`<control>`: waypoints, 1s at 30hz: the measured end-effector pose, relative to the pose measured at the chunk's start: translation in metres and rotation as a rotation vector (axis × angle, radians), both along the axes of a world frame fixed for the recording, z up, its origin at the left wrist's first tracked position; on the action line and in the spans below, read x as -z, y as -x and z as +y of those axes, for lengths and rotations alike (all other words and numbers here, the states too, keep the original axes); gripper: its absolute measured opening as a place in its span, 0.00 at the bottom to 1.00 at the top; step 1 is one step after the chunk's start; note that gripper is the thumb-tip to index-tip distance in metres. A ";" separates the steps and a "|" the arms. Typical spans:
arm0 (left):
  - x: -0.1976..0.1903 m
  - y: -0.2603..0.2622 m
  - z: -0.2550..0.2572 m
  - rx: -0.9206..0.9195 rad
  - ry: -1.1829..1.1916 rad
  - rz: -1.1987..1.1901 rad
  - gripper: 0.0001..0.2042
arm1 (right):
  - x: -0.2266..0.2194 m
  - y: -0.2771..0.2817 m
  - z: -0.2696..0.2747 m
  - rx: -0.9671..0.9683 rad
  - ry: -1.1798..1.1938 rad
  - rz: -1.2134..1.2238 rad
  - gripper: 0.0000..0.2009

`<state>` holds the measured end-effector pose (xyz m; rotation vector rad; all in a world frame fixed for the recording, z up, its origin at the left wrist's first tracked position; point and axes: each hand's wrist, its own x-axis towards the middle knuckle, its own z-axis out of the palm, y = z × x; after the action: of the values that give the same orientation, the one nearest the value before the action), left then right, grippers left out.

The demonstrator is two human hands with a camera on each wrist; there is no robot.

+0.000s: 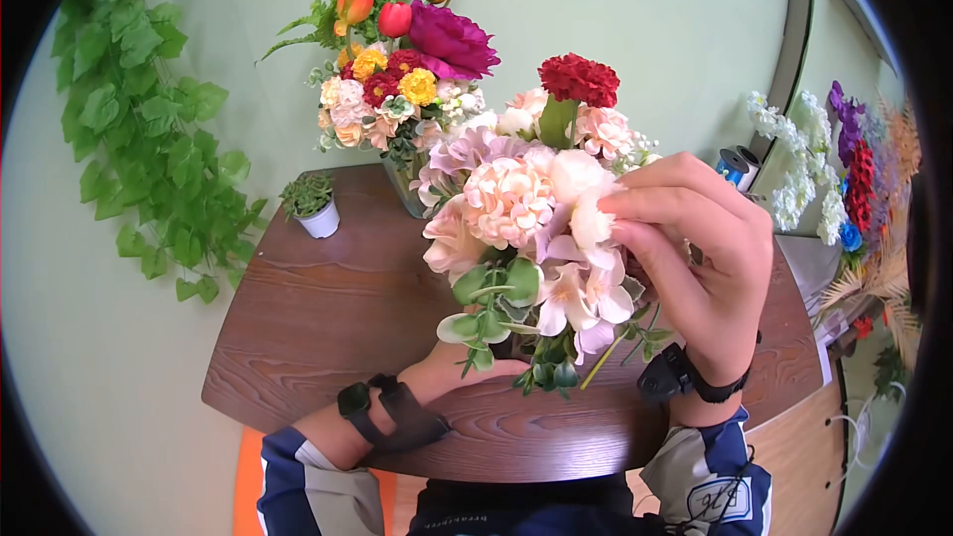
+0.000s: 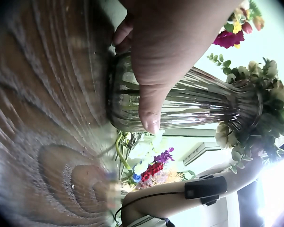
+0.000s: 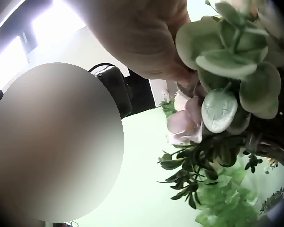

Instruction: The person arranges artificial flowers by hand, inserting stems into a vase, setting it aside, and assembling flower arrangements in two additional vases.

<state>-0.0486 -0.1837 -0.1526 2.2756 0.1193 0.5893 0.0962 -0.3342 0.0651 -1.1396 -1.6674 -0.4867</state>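
A ribbed clear glass vase [image 2: 203, 101] stands on the table, filled with a bouquet of pale pink hydrangea [image 1: 508, 201], lilac blossoms and eucalyptus leaves [image 1: 486, 313]. My left hand [image 1: 462, 372] grips the vase low down near its base, the thumb across the glass in the left wrist view. Over the bouquet's right side, my right hand [image 1: 700, 243] pinches a creamy pale-pink flower [image 1: 593, 223] between thumb and fingers. Its stem is hidden among the other blooms. A red carnation-like flower [image 1: 579, 80] rises behind the bouquet. In the right wrist view, eucalyptus leaves [image 3: 227, 61] overlap the fingertips.
Behind stands a second vase [image 1: 404, 187] of tulips, yellow blooms and a large purple flower [image 1: 449, 41]. A small potted succulent [image 1: 316, 208] sits at the table's [image 1: 318, 337] back left. Leafy vines [image 1: 149, 129] hang on the left wall; more artificial flowers [image 1: 859, 189] are at the right.
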 end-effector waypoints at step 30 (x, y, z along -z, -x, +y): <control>0.013 -0.002 0.002 -0.017 0.145 -0.008 0.33 | 0.012 -0.008 -0.002 0.109 -0.080 -0.344 0.08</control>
<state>-0.0464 -0.1817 -0.1657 2.1333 0.1725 0.5792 0.1046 -0.3361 0.0531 -1.1382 -1.8649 -0.8497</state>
